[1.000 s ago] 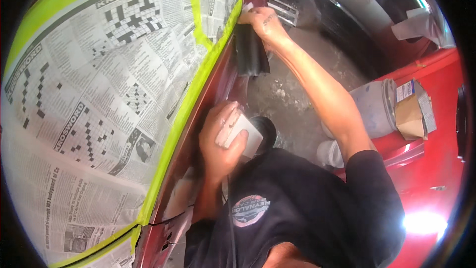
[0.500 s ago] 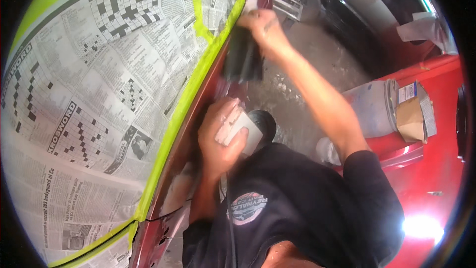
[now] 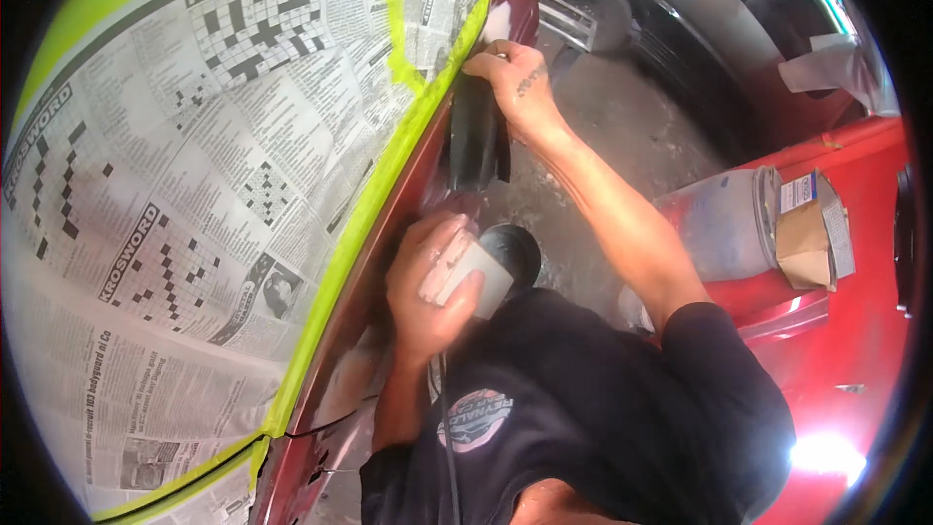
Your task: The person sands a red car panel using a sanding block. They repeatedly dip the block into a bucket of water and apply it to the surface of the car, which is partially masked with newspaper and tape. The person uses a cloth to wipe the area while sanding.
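Note:
My left hand [image 3: 428, 287] grips a pale flat rectangular board [image 3: 476, 274], thumb on its face and fingers round its far edge. Pinkish-white paste is smeared along the side by my fingers. Farther ahead, my right hand [image 3: 520, 87] is closed in a pinch at the edge of a dark red car body panel [image 3: 381, 202]. What its fingertips hold, if anything, is hidden. Just beyond them lies a whitish patch [image 3: 497, 21] on the panel. A black curved part [image 3: 473, 141] shows below this hand, between it and the board.
Newspaper [image 3: 219, 165] covers the car glass on the left, edged with yellow-green masking tape [image 3: 362, 204]. A round black container [image 3: 513, 251] is behind the board. At right, a cloudy plastic tub [image 3: 724, 224] and a torn brown carton [image 3: 805, 243] rest on a red panel [image 3: 855, 350].
My right hand has moved slightly down and toward me along the panel edge, uncovering more of the whitish patch. My left hand keeps its hold on the board, almost in place.

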A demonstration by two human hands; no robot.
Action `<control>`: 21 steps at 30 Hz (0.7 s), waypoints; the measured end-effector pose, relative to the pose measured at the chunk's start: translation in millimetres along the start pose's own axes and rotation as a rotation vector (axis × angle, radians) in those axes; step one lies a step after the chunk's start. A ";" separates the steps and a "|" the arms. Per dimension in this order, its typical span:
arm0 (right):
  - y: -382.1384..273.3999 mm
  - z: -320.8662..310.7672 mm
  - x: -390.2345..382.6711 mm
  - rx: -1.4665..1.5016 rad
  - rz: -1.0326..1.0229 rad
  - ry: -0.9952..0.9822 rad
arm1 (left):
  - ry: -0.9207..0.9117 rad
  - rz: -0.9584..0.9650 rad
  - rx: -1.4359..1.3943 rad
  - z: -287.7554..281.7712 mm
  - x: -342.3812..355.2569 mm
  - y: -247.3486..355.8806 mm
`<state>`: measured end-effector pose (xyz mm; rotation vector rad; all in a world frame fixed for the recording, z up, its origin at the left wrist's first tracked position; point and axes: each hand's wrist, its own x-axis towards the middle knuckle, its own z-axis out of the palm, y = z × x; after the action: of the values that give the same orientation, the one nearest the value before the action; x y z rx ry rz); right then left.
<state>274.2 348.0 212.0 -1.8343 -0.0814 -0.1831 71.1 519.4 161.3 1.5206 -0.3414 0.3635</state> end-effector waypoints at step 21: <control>4.5 -24.6 57.9 0.022 -0.114 0.098 | -0.041 0.023 -0.004 2.5 7.4 -9.0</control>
<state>329.9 320.8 223.8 -1.7972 -0.1184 -0.3503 81.7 516.8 156.5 1.5224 -0.3926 0.3498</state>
